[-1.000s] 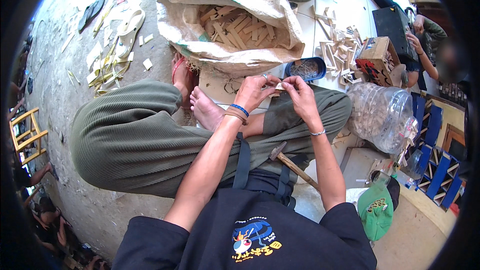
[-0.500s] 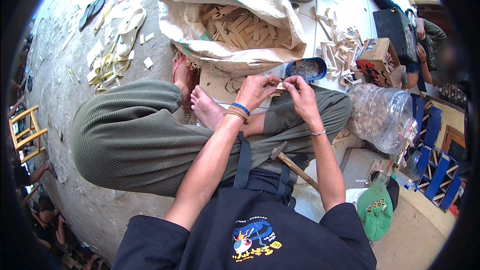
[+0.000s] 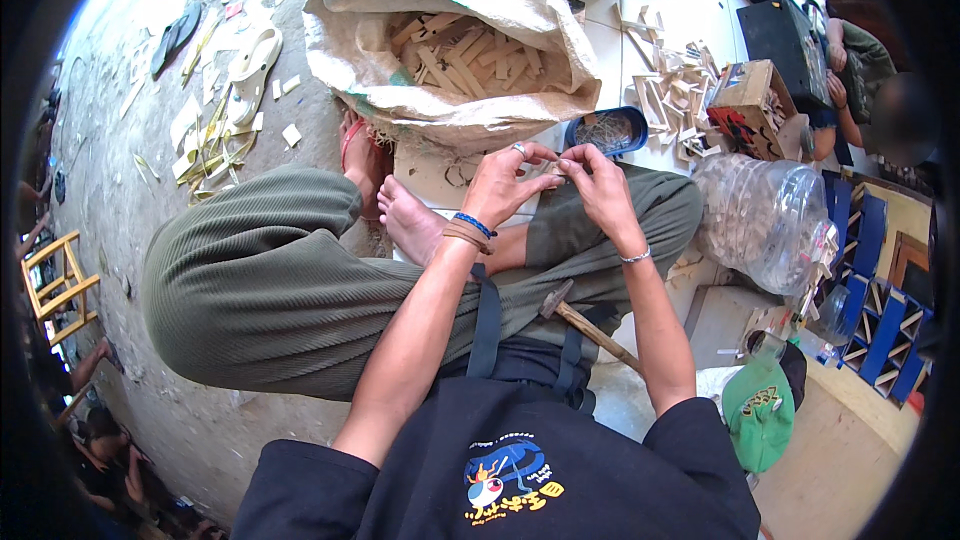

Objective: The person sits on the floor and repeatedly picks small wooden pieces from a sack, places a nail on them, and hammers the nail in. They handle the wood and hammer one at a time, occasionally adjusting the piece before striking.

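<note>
Over my crossed legs, just in front of the sack, my two hands meet at their fingertips. My left hand [image 3: 508, 183] has its thumb and fingers closed around a small pale piece of wood [image 3: 555, 171], mostly hidden by the fingers. From the other side my right hand [image 3: 602, 198] pinches at the same piece. Just beyond the right hand sits a blue oval tin [image 3: 632, 147] holding a tangle of thin nails. A hammer [image 3: 597, 334] with a wooden handle lies across my lap, its head on my trousers.
A white woven sack [image 3: 350, 30] of wood strips stands open ahead. To its right lie loose wood pieces [image 3: 680, 90], a cardboard box [image 3: 745, 115] and a large clear plastic jar [image 3: 765, 225]. A co-worker [image 3: 870, 70] sits at far right. Sandals [image 3: 255, 70] and scraps lie left.
The wood piece, plainer between my fingertips before, is now mostly covered. My right fingers have drawn in closer to my left hand. The whole view has shifted slightly.
</note>
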Tool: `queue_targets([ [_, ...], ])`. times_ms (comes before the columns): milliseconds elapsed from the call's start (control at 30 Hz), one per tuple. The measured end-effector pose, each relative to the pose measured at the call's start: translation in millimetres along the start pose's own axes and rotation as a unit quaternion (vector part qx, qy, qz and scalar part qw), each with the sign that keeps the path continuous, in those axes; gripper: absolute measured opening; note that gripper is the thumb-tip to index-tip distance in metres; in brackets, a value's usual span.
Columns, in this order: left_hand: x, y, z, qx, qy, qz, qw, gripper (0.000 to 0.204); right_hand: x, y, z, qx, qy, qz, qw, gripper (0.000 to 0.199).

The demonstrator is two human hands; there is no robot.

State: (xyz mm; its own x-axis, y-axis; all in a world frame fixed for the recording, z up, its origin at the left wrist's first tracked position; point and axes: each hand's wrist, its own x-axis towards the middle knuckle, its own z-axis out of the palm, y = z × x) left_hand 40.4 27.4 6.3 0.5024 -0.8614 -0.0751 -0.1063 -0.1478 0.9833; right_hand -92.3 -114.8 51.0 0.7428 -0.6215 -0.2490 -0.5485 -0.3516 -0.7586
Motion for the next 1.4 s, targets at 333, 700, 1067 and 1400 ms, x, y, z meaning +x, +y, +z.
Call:
queue_targets([
  [333, -0.2, -0.4, 8.4, -0.055, 0.038, -0.001, 0.998, 0.016, 0.4, -4.5, -0.6, 0.009, -0.007, 0.019, 1.0, 0.02],
  [700, 0.4, -13.0, 17.5, -0.098, 0.037, -0.028, 0.994, 0.015, -4.3, -0.2, -4.3, 0.038, -0.015, 0.011, 0.999, 0.025],
  [1067, -0.3, -12.7, 12.9, -0.091, 0.048, -0.056, 0.993, 0.017, -75.1, -1.2, -90.2, -0.204, -0.088, -0.019, 0.975, 0.033],
  [1400, -2.6, -8.5, 15.1, -0.08, 0.043, -0.073, 0.993, 0.018, -211.6, 44.0, -84.2, -0.25, -0.46, 0.046, 0.851, 0.05],
])
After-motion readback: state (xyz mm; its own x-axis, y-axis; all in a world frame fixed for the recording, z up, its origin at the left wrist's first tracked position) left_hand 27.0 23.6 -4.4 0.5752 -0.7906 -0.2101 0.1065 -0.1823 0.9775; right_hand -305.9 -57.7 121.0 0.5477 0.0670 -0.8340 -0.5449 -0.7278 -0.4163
